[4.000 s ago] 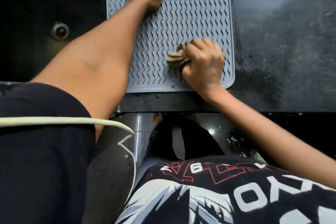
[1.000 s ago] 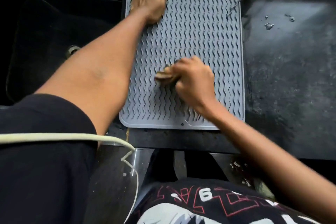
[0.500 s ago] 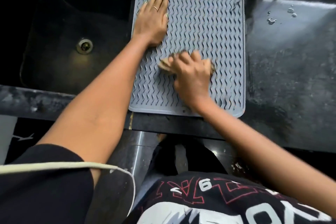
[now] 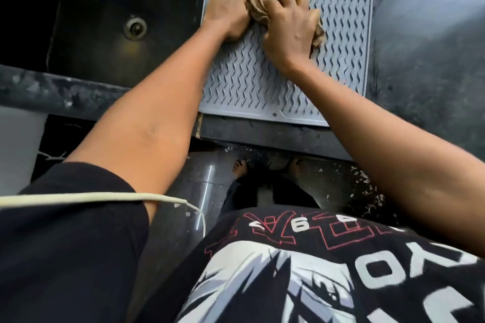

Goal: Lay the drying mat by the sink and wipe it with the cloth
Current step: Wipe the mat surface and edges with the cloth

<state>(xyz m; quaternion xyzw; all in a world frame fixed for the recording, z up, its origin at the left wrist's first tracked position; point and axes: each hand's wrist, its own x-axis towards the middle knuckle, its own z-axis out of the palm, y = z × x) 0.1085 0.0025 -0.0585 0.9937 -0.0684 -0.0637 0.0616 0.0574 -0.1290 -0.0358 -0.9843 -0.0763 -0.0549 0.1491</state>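
Grey drying mat [image 4: 286, 60] lies flat on the dark counter [image 4: 425, 65], just right of the sink [image 4: 105, 34]. Right hand [image 4: 288, 23] clenches the tan cloth [image 4: 258, 9] on the mat; left hand [image 4: 231, 2] presses beside it, fingers spread, holding nothing.

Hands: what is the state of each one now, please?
Left hand: open, flat on the drying mat.
Right hand: closed on the cloth.
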